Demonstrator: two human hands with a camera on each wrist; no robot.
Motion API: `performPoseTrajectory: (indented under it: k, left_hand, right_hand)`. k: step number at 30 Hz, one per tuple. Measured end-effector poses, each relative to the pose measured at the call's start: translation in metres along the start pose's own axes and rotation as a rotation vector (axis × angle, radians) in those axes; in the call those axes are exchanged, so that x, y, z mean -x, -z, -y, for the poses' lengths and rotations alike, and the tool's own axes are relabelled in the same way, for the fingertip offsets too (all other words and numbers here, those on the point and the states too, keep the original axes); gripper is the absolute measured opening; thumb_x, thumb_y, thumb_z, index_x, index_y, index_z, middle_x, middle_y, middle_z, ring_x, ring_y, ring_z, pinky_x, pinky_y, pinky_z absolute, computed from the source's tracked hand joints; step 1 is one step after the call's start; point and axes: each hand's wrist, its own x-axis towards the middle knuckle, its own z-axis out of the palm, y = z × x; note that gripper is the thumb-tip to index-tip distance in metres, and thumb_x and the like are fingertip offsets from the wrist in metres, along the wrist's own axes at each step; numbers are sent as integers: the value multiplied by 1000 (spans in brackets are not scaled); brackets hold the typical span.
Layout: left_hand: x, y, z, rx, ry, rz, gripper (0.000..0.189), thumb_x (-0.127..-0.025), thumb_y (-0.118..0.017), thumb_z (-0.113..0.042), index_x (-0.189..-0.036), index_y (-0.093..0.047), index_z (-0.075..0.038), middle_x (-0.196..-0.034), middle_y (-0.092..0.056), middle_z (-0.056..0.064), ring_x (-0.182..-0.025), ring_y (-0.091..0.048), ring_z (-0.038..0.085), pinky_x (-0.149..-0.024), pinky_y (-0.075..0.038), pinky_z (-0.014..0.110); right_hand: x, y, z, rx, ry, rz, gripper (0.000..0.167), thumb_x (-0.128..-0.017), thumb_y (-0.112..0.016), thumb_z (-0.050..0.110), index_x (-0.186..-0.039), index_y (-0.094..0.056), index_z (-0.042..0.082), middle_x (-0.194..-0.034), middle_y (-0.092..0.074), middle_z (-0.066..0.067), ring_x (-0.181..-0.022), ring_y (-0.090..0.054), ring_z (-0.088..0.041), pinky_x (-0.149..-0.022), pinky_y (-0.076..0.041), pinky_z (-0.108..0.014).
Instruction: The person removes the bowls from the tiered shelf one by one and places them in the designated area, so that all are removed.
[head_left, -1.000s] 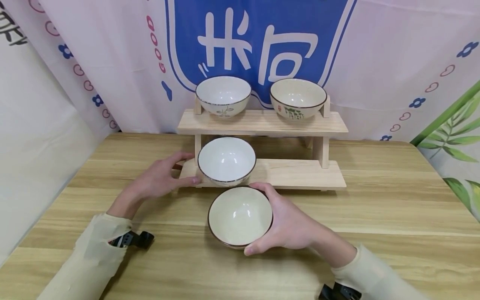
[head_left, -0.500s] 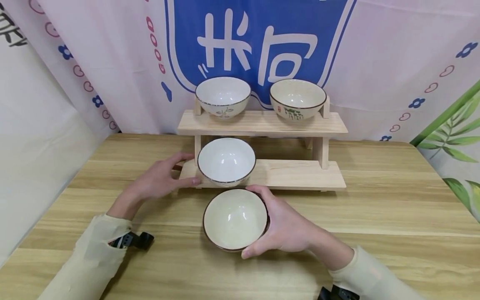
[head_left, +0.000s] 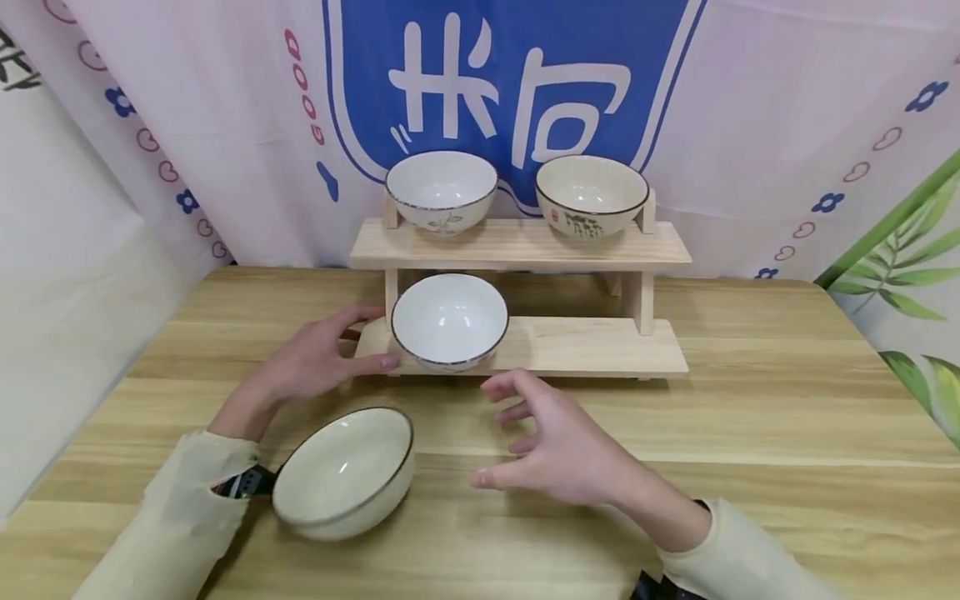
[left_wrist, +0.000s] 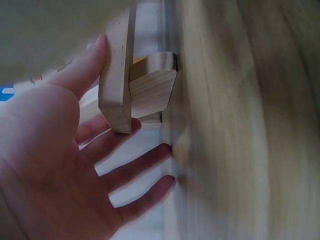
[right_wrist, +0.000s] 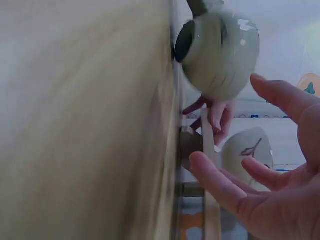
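A cream bowl [head_left: 341, 471] with a dark rim is tilted to the left in front of my left forearm; no hand grips it. In the right wrist view this bowl [right_wrist: 220, 60] is blurred, its foot close to the tabletop. My right hand [head_left: 555, 442] stands apart to its right, fingers spread and slightly bent, holding nothing. At the left end of the two-tier wooden stand [head_left: 600, 346], my left hand [head_left: 311, 358] holds the lower board between thumb and fingers. The left wrist view shows the thumb against the board [left_wrist: 117, 80]. A white bowl [head_left: 450, 321] sits on that lower tier.
On the upper tier stand a white bowl [head_left: 442, 192] with a leaf pattern and a cream bowl [head_left: 592, 196] with a green design. A printed curtain [head_left: 750, 125] hangs behind the wooden table [head_left: 750, 433].
My right hand has let go of the cream bowl, which has moved left and towards me and tipped over to the left. The left hand has stayed at the stand.
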Motion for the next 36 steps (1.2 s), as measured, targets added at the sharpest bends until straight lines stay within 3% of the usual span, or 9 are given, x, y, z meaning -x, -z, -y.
performPoseTrajectory:
  k: [3,8,12,15,22,36]
  left_hand:
    - [-1,-1,-1,-7,4,0,91,-92,-74,-64,-162,-39,-18,-157,-54,22,-142,-54,45,-115,-45,67]
    - [-2,-1,-3,-20,-4,-8,90,-92,-75,-63,-162,-40,-17,-157,-55,22,-142,-54,45,-115,-45,68]
    - [-3,-2,-3,-27,-13,-13,90,-92,-75,-63,-162,-41,-18,-157,-55,21,-142,-55,44,-115,-45,67]
    - [-4,-2,-3,-33,-8,-15,90,-92,-75,-64,-162,-41,-19,-158,-53,21,-142,-55,44,-115,-45,67]
    - [-1,-2,-2,-37,3,-18,91,-92,-75,-64,-162,-41,-18,-160,-52,22,-143,-54,45,-116,-44,69]
    - [-2,-1,-1,-33,0,-19,89,-92,-75,-63,-161,-41,-18,-157,-55,22,-141,-56,45,-114,-46,67]
  right_hand:
    - [4,-7,3,-1,28,89,89,-78,-97,25,-152,-47,18,-150,-56,-12,-124,-68,-29,-95,-63,-31]
    - [16,-25,11,-15,30,313,100,-79,-96,27,-159,-37,34,-150,-56,-11,-105,-73,-8,-91,-60,-23]
    - [22,-32,13,-88,46,417,101,-82,-93,17,-161,-32,32,-147,-57,-10,-102,-71,0,-89,-60,-21]
    - [23,-34,14,-103,50,400,103,-81,-94,16,-161,-31,29,-146,-56,-8,-106,-69,0,-86,-62,-21]
    - [20,-35,14,3,92,326,108,-78,-98,25,-162,-31,32,-150,-56,-10,-116,-67,-4,-95,-58,-23]
    - [9,-36,11,37,110,346,106,-80,-96,28,-162,-30,33,-155,-55,-6,-125,-65,-6,-99,-57,-22]
